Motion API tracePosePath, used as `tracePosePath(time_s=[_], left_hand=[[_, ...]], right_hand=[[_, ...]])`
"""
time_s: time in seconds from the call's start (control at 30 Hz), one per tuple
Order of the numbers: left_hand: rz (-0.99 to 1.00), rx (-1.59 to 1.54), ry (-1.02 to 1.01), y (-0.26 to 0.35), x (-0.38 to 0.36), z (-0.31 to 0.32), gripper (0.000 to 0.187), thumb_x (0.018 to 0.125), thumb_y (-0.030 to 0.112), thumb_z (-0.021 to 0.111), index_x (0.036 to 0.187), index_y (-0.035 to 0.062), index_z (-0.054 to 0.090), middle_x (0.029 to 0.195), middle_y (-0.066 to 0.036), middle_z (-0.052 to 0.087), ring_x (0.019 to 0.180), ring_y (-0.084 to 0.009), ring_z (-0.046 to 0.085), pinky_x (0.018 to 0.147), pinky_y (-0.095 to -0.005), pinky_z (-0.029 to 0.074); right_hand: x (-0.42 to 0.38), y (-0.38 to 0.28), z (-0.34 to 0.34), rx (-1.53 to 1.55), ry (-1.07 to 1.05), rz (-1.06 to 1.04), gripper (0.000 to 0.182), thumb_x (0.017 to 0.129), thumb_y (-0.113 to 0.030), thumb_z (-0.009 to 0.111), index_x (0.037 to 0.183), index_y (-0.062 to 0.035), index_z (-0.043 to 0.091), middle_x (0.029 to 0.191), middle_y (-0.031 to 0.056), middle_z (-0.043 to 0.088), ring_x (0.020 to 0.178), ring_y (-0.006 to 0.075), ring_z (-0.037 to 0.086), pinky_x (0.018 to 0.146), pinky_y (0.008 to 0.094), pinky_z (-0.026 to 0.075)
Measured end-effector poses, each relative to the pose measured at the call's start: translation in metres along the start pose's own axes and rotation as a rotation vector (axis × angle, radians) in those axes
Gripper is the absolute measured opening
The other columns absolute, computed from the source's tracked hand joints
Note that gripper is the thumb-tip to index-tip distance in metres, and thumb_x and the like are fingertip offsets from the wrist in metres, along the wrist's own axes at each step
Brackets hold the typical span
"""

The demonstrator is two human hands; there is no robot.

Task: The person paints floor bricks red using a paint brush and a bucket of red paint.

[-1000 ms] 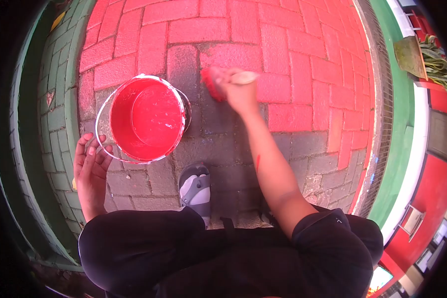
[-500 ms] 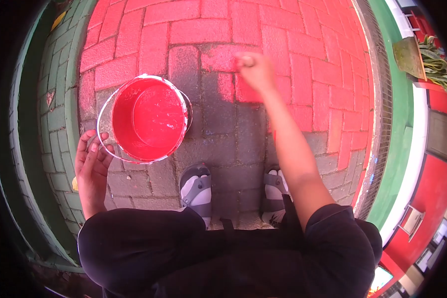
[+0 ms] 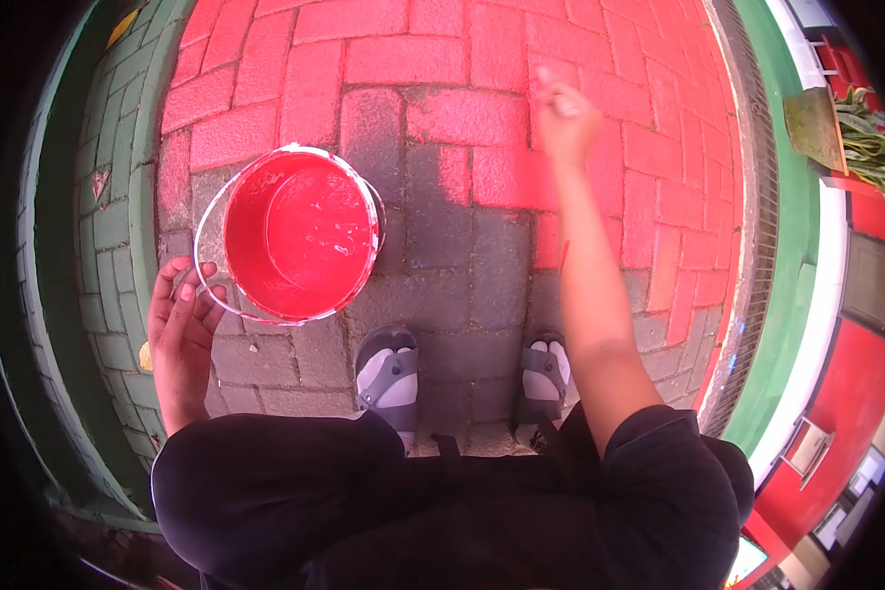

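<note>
A paint bucket (image 3: 234, 236) with red paint inside and paint-smeared rim stands tilted toward me on the paving. My left hand (image 3: 185, 315) has its fingers curled round the thin wire handle (image 3: 198, 241) at the bucket's left side. Farther out on the right, my right hand (image 3: 568, 123) is closed just over the red-painted bricks (image 3: 433, 59). What it grips is hidden and blurred by motion. Wet red paint covers the bricks around that hand. Between the bucket and my right forearm lie dark unpainted bricks (image 3: 433, 236), with one partly smeared red.
My feet in grey sandals (image 3: 395, 369) are on the unpainted paving near me. A green brick kerb (image 3: 113, 226) runs along the left. On the right are a drain grating (image 3: 760, 226), a green strip (image 3: 796, 324) and a potted plant (image 3: 860, 133).
My right hand has moved to the right and slightly nearer me, over the bricks. More brick under and beside it is now red. My left hand and the bucket have hardly moved.
</note>
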State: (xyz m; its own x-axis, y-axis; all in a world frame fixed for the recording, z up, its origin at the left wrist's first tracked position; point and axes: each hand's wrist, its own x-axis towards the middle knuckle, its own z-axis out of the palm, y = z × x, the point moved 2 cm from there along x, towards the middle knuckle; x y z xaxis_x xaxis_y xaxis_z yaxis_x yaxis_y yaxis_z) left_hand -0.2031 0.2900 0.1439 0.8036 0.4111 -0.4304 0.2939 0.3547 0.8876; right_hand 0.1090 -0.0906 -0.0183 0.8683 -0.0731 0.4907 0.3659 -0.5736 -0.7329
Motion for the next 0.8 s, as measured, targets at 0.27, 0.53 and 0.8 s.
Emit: tracePosePath(time_s=[0.27, 0.53, 0.8], left_hand=[[-0.005, -0.005, 0.02, 0.0, 0.0, 0.005, 0.038, 0.096, 0.016, 0.056, 0.13, 0.0055, 0.043, 0.119, -0.011, 0.059, 0.098, -0.0159, 0.062, 0.09, -0.0285, 0.049], [-0.007, 0.007, 0.056, 0.001, 0.0, 0.01, 0.035, 0.096, 0.013, 0.055, 0.128, 0.0058, 0.044, 0.117, -0.011, 0.06, 0.094, -0.0147, 0.062, 0.088, -0.0271, 0.05], [-0.039, 0.004, 0.019, 0.001, 0.006, 0.014, 0.036, 0.095, 0.013, 0.056, 0.129, 0.0062, 0.045, 0.117, -0.01, 0.059, 0.094, -0.0134, 0.058, 0.09, -0.0273, 0.047]], right_hand=[[-0.051, -0.035, 0.012, 0.14, -0.445, 0.092, 0.009, 0.08, -0.003, 0.063, 0.074, -0.0088, 0.067, 0.085, 0.0067, 0.073, 0.078, 0.0206, 0.07, 0.068, 0.0308, 0.051], [0.013, 0.024, -0.007, 0.3, -0.015, 0.275, 0.022, 0.081, 0.001, 0.066, 0.065, -0.0055, 0.052, 0.067, -0.0054, 0.054, 0.063, 0.0036, 0.049, 0.057, 0.022, 0.04], [-0.015, 0.048, -0.036, -0.209, -0.36, 0.282, 0.026, 0.087, -0.021, 0.063, 0.069, -0.0023, 0.059, 0.056, 0.0124, 0.058, 0.054, 0.0195, 0.062, 0.052, 0.0347, 0.046]])
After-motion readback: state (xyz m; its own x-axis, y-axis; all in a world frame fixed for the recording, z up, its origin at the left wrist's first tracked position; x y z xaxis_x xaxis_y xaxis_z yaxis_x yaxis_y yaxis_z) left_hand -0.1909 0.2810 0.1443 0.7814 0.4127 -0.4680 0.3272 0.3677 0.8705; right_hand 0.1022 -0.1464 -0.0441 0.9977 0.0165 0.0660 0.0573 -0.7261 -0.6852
